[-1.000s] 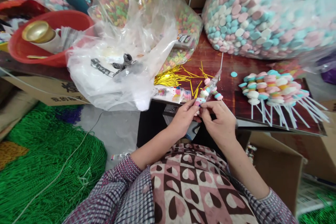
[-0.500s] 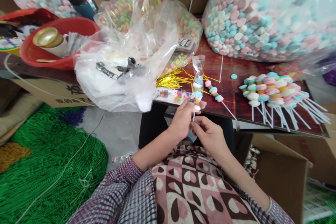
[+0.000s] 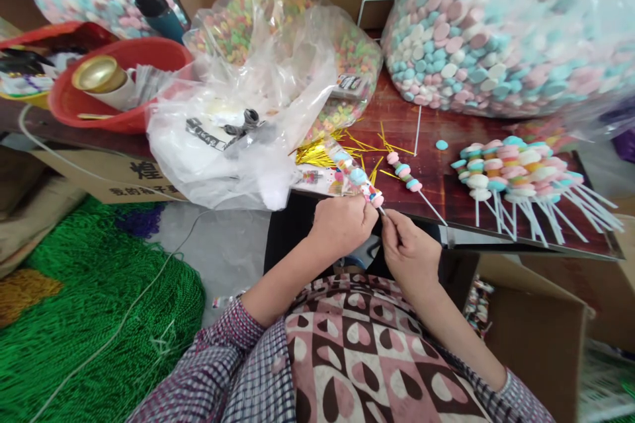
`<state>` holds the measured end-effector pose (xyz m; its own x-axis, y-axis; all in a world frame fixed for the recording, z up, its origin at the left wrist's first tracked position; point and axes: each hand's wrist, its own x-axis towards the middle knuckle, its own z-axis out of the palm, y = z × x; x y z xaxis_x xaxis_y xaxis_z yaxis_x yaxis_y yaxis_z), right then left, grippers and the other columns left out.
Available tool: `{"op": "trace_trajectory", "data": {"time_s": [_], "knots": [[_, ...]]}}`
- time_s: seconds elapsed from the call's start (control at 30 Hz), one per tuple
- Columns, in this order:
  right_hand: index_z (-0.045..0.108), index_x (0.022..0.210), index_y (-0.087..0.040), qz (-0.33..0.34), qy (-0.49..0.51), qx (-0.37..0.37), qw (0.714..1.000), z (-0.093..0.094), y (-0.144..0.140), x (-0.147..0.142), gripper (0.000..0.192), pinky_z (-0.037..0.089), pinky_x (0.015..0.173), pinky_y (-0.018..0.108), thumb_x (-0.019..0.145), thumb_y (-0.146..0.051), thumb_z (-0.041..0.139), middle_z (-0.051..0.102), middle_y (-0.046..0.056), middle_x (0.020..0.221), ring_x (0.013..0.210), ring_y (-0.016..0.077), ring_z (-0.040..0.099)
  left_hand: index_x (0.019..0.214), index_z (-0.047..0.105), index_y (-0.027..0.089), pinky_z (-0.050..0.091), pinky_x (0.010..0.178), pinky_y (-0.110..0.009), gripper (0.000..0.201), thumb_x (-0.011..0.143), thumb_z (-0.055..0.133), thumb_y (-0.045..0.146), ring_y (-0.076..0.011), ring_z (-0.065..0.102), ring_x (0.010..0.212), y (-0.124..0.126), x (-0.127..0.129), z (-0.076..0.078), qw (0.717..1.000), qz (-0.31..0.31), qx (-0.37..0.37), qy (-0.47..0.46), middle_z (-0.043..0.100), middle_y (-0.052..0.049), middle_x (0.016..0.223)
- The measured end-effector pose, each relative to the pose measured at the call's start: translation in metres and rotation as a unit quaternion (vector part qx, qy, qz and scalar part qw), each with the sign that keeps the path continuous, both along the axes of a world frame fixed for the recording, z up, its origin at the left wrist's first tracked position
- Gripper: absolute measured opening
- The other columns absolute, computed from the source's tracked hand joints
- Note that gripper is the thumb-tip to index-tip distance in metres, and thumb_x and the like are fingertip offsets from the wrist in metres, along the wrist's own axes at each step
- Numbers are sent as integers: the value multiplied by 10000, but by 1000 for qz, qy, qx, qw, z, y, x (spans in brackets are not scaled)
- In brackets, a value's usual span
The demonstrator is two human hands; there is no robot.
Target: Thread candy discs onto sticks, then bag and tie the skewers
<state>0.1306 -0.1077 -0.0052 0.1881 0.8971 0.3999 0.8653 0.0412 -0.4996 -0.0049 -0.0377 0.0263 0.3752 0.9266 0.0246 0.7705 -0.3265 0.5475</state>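
Observation:
Between my hands is a marshmallow skewer (image 3: 357, 176) inside a clear printed wrapper, tilted with its top to the upper left. My left hand (image 3: 344, 221) is closed at the wrapper's lower end, just below the pink marshmallow. My right hand (image 3: 411, 248) pinches the white stick close beside it. A second, unwrapped marshmallow skewer (image 3: 405, 172) lies on the table to the right. Gold twist ties (image 3: 317, 153) are heaped behind my left hand, several strewn loose. Flat printed wrappers (image 3: 317, 178) lie at the table edge, partly under a white plastic bag (image 3: 218, 165).
Many unwrapped skewers (image 3: 516, 168) are piled at the right of the dark red table (image 3: 431, 125). Behind stand big bags of marshmallows (image 3: 476, 33) and candy rings (image 3: 357, 53). A red basin (image 3: 64, 106) is at left; an open cardboard box (image 3: 530, 337) sits below right.
The wrapped skewer has swung from upright to leaning left. My left hand has turned over to close at its lower end, and my right hand has shifted slightly right on the stick.

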Motion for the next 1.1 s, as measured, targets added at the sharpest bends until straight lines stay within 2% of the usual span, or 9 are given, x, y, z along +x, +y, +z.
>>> {"op": "trace_trajectory", "data": {"time_s": [0.33,0.4,0.47,0.57,0.7,0.77,0.83,0.93,1.1], "knots": [[728,1210,-184,5,20,-9,1000,2,4,-1,405,464,565,267,968,-312,430,773,79,775,567,180,660,646,654,169,355,663,-321,296,864,504,302,-197,548,595,-7,8,4,998,0,-20,-64,601,-80,616],[718,1232,-186,5,47,-2,999,5,2,0,395,491,594,271,958,-304,459,782,84,835,576,178,667,665,653,172,360,672,-313,296,878,507,317,-180,537,607,-4,3,5,992,-1,-55,-112,602,-62,628],[723,1226,-195,5,81,5,997,8,0,2,385,516,632,277,946,-307,484,785,87,895,609,178,679,800,688,178,383,690,-290,235,878,547,350,-162,553,656,1,-4,6,967,-4,-128,-222,635,-39,696],[724,1222,-207,12,151,-14,988,9,-5,3,378,522,624,278,933,-315,506,771,66,894,590,159,647,1100,660,207,443,756,-259,335,842,646,421,-158,627,829,8,-9,6,852,8,-270,-448,701,-35,947],[717,1197,-177,86,294,-94,947,10,-10,1,370,441,501,260,919,-338,534,644,-4,662,485,121,501,1160,611,218,500,788,-283,405,831,689,440,-181,679,928,18,-5,4,669,54,-348,-654,708,-59,1075],[713,1154,-158,101,364,-128,917,11,-10,2,348,401,484,250,919,-346,538,532,-43,565,468,109,439,1147,609,219,522,809,-310,344,858,665,398,-187,700,917,21,-3,3,604,79,-357,-708,723,-50,1028],[701,1097,-149,101,403,-161,895,13,-8,3,318,393,505,248,924,-359,536,483,-57,540,483,106,431,1088,623,205,535,850,-337,262,876,649,357,-186,714,895,24,-2,1,569,101,-351,-736,732,-31,922],[676,1000,-156,129,380,-215,890,15,-4,5,270,386,531,249,917,-379,548,496,-50,562,515,106,447,964,635,181,543,878,-342,188,864,674,335,-178,722,836,25,0,-1,563,126,-331,-747,680,12,710],[627,745,-185,184,283,-259,905,11,-2,2,234,360,527,249,884,-370,591,549,-25,594,537,109,464,900,623,178,552,831,-321,219,849,692,380,-163,713,749,20,9,-12,614,117,-318,-712,629,28,635]]}}
